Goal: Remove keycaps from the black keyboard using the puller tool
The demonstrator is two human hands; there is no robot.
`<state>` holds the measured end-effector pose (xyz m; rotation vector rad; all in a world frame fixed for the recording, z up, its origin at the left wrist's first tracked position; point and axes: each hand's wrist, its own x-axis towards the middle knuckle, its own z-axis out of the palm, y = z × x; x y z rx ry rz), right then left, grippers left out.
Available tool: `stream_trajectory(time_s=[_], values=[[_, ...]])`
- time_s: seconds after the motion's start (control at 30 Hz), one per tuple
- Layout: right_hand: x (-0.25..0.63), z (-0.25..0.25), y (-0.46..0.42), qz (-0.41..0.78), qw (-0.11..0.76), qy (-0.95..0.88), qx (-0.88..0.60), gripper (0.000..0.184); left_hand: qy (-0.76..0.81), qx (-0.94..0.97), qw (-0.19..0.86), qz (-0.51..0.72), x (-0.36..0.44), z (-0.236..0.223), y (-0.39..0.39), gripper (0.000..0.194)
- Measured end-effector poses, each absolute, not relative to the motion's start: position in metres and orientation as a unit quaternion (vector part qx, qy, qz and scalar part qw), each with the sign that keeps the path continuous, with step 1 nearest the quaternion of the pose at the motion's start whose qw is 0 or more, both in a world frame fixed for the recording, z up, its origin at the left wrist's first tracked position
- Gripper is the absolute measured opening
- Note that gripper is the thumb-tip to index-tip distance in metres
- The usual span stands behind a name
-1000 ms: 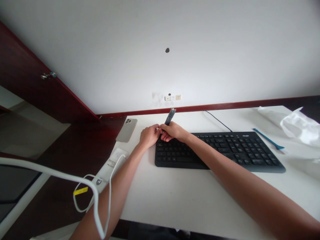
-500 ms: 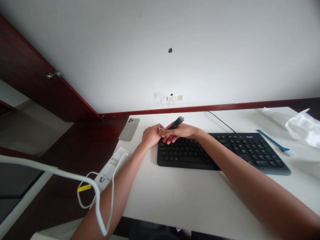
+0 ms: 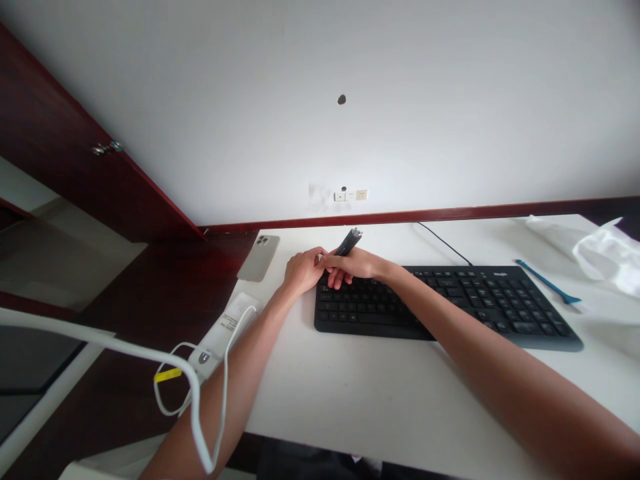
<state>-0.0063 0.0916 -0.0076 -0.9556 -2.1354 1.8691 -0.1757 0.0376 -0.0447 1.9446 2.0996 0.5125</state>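
Observation:
A black keyboard [image 3: 450,303] lies on the white desk [image 3: 360,393]. My right hand [image 3: 353,265] is closed around a thin dark tool [image 3: 349,241] over the keyboard's top left corner; the tool's far end sticks up and away from me. My left hand [image 3: 301,270] rests beside it at the keyboard's left edge, fingers curled and pinched against the right hand's fingertips. What the left fingers hold is hidden.
A phone [image 3: 258,257] lies face down at the desk's back left. A white power strip with a white cable [image 3: 223,330] sits on the left edge. A blue tool [image 3: 547,283] and white plastic bags [image 3: 605,253] lie at the right. The keyboard's cable [image 3: 443,245] runs to the wall.
The dark tool first tilted down to the right, then rose a little. Both hands stay together at the keyboard's top left corner.

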Motion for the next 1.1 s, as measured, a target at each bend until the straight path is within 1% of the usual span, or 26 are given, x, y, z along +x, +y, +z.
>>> stream_trajectory(time_s=[0.13,0.27,0.47,0.6,0.7,0.8,0.93,1.03,1.1], values=[[-0.005,-0.01,0.093,0.618,0.081,-0.723,-0.298,0.033,0.719,0.667,0.11,0.162,-0.176,-0.044,0.037,0.022],[-0.006,-0.014,0.092,0.633,0.099,-0.71,-0.293,0.027,0.716,0.67,0.107,0.162,-0.177,-0.046,0.038,0.019],[-0.013,-0.016,0.088,0.716,0.128,-0.581,-0.366,0.02,0.71,0.675,0.102,0.174,-0.178,-0.049,0.039,0.025],[-0.014,-0.019,0.09,0.758,0.146,-0.51,-0.381,0.02,0.704,0.677,0.11,0.184,-0.18,-0.049,0.039,0.023],[-0.012,-0.02,0.092,0.767,0.146,-0.494,-0.382,0.019,0.699,0.678,0.115,0.193,-0.18,-0.05,0.039,0.022],[-0.009,-0.015,0.092,0.728,0.116,-0.566,-0.37,0.021,0.701,0.675,0.115,0.2,-0.18,-0.05,0.039,0.021],[-0.001,-0.003,0.094,0.614,0.055,-0.713,-0.334,0.029,0.701,0.672,0.118,0.207,-0.18,-0.05,0.04,0.021],[0.005,0.0,0.098,0.49,0.063,-0.788,-0.368,0.041,0.697,0.67,0.125,0.221,-0.181,-0.05,0.04,0.022],[0.007,-0.001,0.1,0.43,0.061,-0.817,-0.379,0.05,0.695,0.667,0.132,0.235,-0.182,-0.05,0.041,0.023]])
